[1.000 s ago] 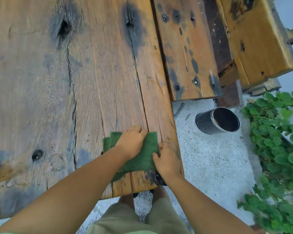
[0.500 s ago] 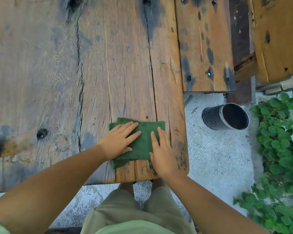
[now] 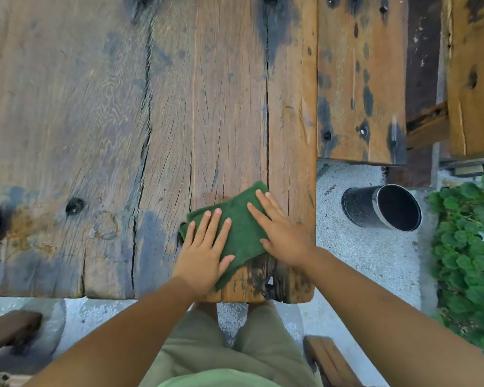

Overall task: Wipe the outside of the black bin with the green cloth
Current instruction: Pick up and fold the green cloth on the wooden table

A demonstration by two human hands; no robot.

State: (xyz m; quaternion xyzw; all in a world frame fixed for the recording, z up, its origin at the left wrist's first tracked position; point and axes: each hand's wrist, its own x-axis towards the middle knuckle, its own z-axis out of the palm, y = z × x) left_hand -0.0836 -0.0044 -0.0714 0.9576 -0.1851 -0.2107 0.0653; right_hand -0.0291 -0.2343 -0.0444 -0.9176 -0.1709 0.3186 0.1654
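The green cloth [image 3: 239,227] lies folded flat near the front right corner of the wooden table [image 3: 95,135]. My left hand [image 3: 204,252] rests palm down on the cloth's near left part, fingers spread. My right hand [image 3: 280,233] presses flat on its right side, fingers spread as well. Neither hand grips the cloth. The black bin [image 3: 380,206] lies on its side on the gravel floor to the right of the table, its open mouth turned toward me and to the right. It is well apart from both hands.
A second wooden slab [image 3: 358,79] and a bench [image 3: 475,74] stand beyond the bin. Green leafy plants [image 3: 467,247] line the right edge. Dark wooden seats show at the bottom left [image 3: 9,331] and bottom right [image 3: 330,361]. My legs stand under the table's front edge.
Both hands went from bunching the cloth to lying flat on it, and the cloth has been smoothed and turned slightly. The view shifted so the table's front edge shows more.
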